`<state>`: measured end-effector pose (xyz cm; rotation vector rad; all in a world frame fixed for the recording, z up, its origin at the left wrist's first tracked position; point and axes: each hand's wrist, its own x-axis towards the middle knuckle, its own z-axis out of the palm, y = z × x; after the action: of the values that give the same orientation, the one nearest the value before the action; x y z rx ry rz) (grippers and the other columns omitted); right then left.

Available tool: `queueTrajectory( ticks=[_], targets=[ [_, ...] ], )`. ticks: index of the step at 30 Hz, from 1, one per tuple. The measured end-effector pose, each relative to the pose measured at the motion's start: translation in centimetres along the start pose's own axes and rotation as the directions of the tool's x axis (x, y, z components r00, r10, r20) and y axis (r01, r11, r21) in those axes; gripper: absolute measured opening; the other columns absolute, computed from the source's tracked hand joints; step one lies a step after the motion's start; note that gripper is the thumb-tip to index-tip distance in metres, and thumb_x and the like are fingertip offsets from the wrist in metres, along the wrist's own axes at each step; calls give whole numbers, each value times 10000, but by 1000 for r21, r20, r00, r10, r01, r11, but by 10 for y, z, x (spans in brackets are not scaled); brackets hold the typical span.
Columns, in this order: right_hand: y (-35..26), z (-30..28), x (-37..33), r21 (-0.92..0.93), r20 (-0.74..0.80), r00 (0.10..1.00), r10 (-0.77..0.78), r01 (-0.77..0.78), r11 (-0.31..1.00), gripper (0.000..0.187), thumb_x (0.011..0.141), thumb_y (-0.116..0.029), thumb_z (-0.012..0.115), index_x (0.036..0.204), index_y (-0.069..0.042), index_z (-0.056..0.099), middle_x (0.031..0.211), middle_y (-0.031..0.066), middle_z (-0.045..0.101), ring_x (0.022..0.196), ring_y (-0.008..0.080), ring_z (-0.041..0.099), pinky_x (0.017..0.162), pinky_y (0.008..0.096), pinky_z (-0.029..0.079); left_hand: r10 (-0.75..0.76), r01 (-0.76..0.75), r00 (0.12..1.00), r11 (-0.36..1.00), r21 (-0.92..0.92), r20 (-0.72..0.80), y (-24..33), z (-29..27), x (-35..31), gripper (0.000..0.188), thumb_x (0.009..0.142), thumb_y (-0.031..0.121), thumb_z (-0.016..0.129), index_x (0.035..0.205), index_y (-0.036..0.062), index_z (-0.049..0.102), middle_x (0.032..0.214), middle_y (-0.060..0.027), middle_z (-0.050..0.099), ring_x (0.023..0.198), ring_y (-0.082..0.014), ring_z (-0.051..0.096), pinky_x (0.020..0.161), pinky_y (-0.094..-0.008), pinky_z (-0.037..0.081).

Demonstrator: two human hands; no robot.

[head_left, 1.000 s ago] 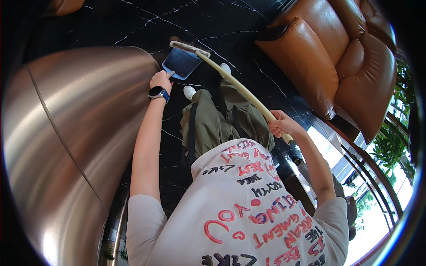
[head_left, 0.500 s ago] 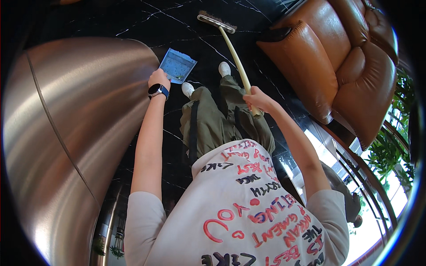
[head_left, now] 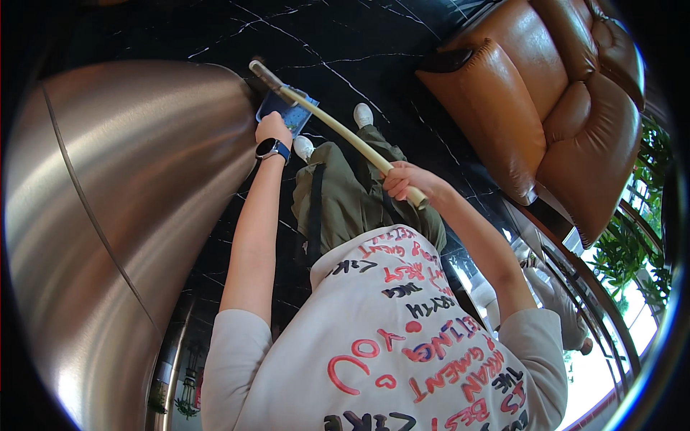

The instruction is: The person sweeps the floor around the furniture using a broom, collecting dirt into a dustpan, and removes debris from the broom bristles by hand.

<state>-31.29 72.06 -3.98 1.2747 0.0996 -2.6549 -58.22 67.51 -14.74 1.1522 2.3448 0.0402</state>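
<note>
My left hand point(head_left: 274, 128), with a watch on its wrist, is closed at the near edge of a blue dustpan point(head_left: 300, 115); the dustpan's handle is hidden in the grip. Small bits show inside the pan. In my right hand point(head_left: 408, 181) is the pale handle of a broom point(head_left: 343, 131), gripped near its top end. The handle slants up to the left. Its narrow head point(head_left: 266, 75) is at the far left side of the dustpan and covers part of it; whether the bristles touch the pan cannot be seen.
A large curved metal counter point(head_left: 136, 179) rises close on the left. At the right stands a brown leather sofa point(head_left: 496, 115). The floor point(head_left: 359, 43) is black with white veins. My white shoes point(head_left: 364, 115) are just beyond the dustpan. Green plants point(head_left: 629, 248) show past a rail.
The broom head has swung left and nearer, from the far floor to the dustpan. My left hand has shifted slightly right. My right hand has moved slightly left and nearer.
</note>
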Motion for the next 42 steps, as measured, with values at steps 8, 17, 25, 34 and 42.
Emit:
queueTrajectory(
  ticks=[8,17,25,34,42],
  targets=[
    [3,23,-60,118,24,1000,10,-13,993,93,759,-17,425,847,5,400,557,-45,359,391,-26,347,315,87,276,-42,42,999,999,13,-11,-8,4,-12,99,705,113,523,740,35,573,773,-167,570,759,-316,553,650,-390,445],
    [3,46,-42,-298,-138,988,-69,25,954,160,709,-20,466,788,-54,330,565,-2,378,410,37,368,370,160,318,-69,70,997,998,10,-16,-11,10,-19,109,672,123,562,736,38,582,774,-167,573,750,-315,558,641,-383,454],
    [-25,16,58,-223,-154,984,-93,57,973,145,741,-26,457,769,-63,320,576,1,366,417,56,376,376,202,349,-142,142,990,990,-9,15,-9,11,-15,135,665,143,581,759,46,588,802,-165,576,780,-314,560,642,-379,463],
    [1,3,50,-273,-211,970,118,-174,946,91,774,-38,419,749,-46,332,543,-17,351,408,47,352,362,190,333,-151,150,988,988,-46,-17,-30,5,-18,192,736,202,515,713,17,563,744,-183,564,737,-338,548,629,-414,432],
    [-9,-28,-24,498,235,965,119,-225,837,109,793,-49,371,890,-6,349,572,-33,357,403,-12,353,342,115,321,-140,138,989,990,-39,-42,-34,-8,-16,215,738,223,519,713,14,562,742,-186,563,735,-340,547,630,-416,430]
  ],
)
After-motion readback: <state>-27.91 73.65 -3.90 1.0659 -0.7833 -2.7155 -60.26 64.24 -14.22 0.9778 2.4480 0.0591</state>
